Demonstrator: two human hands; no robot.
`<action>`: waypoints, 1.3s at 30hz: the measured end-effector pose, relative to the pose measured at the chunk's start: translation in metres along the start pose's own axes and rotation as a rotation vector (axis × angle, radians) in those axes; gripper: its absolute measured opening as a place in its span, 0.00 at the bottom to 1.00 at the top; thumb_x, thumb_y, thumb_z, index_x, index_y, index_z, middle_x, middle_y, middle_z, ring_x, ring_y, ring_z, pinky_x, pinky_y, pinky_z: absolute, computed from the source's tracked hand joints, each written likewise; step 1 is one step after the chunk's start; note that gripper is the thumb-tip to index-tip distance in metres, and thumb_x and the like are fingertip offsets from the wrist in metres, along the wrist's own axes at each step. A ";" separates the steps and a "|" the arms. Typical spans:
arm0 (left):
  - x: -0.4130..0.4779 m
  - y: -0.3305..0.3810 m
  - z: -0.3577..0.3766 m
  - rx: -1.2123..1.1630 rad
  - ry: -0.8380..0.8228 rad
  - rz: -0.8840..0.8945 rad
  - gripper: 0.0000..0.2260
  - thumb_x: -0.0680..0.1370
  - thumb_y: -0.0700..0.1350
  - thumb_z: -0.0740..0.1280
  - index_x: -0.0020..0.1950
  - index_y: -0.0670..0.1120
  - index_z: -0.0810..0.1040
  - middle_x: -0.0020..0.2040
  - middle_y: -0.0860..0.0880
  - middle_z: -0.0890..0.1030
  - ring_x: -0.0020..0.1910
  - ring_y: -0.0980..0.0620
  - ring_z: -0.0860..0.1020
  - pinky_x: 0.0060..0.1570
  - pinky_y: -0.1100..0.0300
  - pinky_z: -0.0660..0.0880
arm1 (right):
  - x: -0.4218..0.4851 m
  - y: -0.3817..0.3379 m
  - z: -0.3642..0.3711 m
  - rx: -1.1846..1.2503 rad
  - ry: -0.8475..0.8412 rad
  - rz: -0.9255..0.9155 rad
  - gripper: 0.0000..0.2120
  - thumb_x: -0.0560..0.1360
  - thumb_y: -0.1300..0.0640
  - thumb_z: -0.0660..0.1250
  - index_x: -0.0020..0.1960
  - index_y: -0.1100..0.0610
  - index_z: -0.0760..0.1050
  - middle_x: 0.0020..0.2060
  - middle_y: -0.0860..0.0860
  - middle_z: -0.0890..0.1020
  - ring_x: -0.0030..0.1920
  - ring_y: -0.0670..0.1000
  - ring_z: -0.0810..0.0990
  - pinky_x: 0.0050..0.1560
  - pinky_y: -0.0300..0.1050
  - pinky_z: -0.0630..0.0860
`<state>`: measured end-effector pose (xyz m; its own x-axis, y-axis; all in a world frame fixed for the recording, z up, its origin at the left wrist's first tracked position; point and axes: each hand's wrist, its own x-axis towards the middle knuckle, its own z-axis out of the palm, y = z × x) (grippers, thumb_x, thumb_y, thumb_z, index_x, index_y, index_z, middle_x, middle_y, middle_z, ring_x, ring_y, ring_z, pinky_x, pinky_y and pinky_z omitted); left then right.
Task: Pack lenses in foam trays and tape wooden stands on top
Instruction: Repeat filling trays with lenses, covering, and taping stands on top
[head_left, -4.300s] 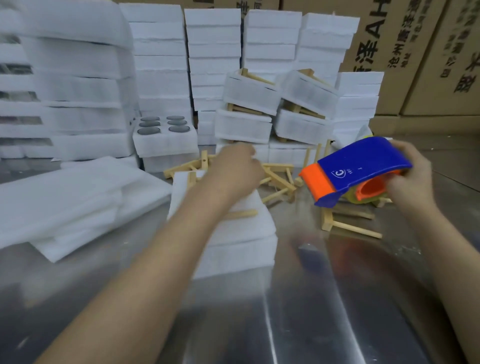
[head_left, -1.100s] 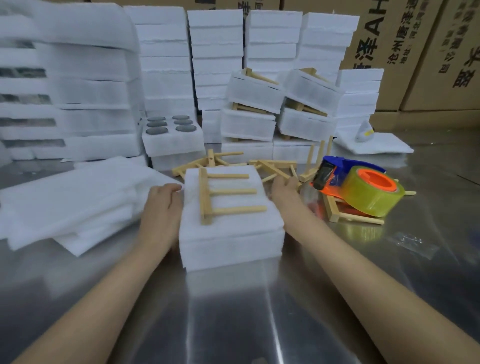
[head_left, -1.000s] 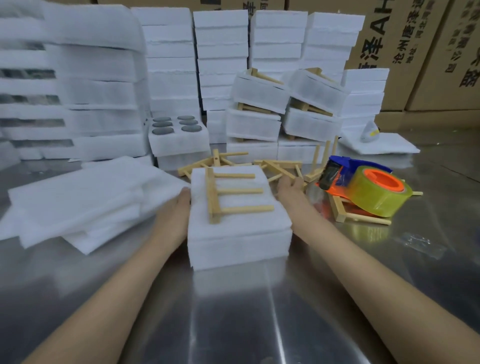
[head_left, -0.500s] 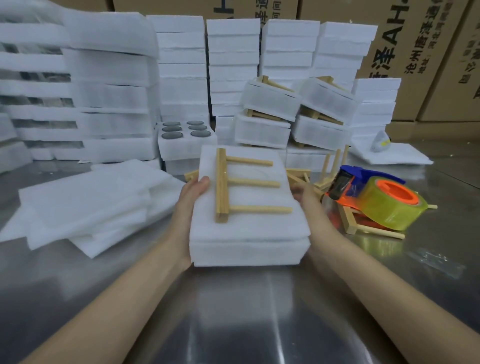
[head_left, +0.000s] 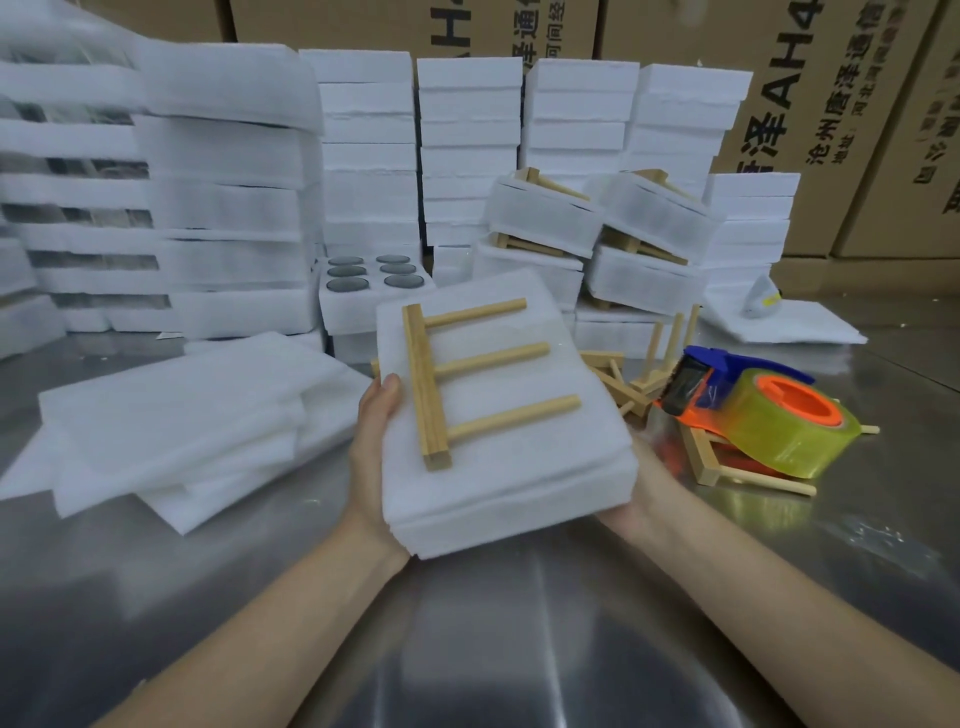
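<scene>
The white foam tray pack (head_left: 498, 467) is held off the shiny steel counter (head_left: 519, 649), over its middle and tilted, with the pale comb-shaped wooden stand (head_left: 426, 384) lying flat on its top face. The left hand (head_left: 371, 457) clasps the left edge, thumb on top. The right hand (head_left: 631, 499) props the near right corner from below, but its fingers are hidden, so its grasp cannot be told. Clear tape over the stand cannot be made out either. This looks like carrying the pack to the heap of finished foam packs (head_left: 545, 218) near the counter's far edge. Keep it level so the stand cannot slide, squeeze lightly because foam gives, and pass above the loose wooden stands (head_left: 623, 379) and the orange-and-blue tape dispenser (head_left: 753, 415) lying toward the right edge.
</scene>
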<state>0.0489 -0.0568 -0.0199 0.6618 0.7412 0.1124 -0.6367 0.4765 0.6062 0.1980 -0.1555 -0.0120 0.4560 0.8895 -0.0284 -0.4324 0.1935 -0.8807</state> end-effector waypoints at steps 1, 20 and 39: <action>0.000 -0.002 -0.001 0.000 -0.007 0.022 0.32 0.73 0.54 0.62 0.75 0.43 0.64 0.72 0.38 0.70 0.69 0.37 0.70 0.68 0.39 0.65 | 0.001 0.000 0.001 0.002 -0.017 -0.021 0.11 0.70 0.57 0.64 0.32 0.56 0.82 0.26 0.49 0.83 0.26 0.46 0.82 0.23 0.37 0.75; 0.007 0.016 -0.004 0.248 0.280 0.253 0.23 0.80 0.62 0.53 0.66 0.51 0.76 0.59 0.46 0.82 0.58 0.45 0.81 0.59 0.47 0.76 | 0.015 0.018 0.006 -1.896 -0.213 -1.382 0.46 0.61 0.65 0.72 0.74 0.49 0.57 0.76 0.50 0.59 0.77 0.53 0.52 0.72 0.69 0.44; 0.029 -0.002 -0.035 1.339 0.029 0.534 0.10 0.75 0.54 0.67 0.41 0.51 0.84 0.51 0.62 0.80 0.48 0.62 0.78 0.44 0.60 0.77 | 0.114 -0.147 0.046 -1.374 0.526 -1.560 0.32 0.66 0.57 0.69 0.68 0.56 0.65 0.68 0.53 0.71 0.68 0.55 0.69 0.64 0.53 0.68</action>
<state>0.0557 -0.0195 -0.0459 0.4488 0.7032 0.5514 0.0533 -0.6370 0.7690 0.2779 -0.0630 0.1365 0.0111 0.1279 0.9917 0.9954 -0.0959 0.0012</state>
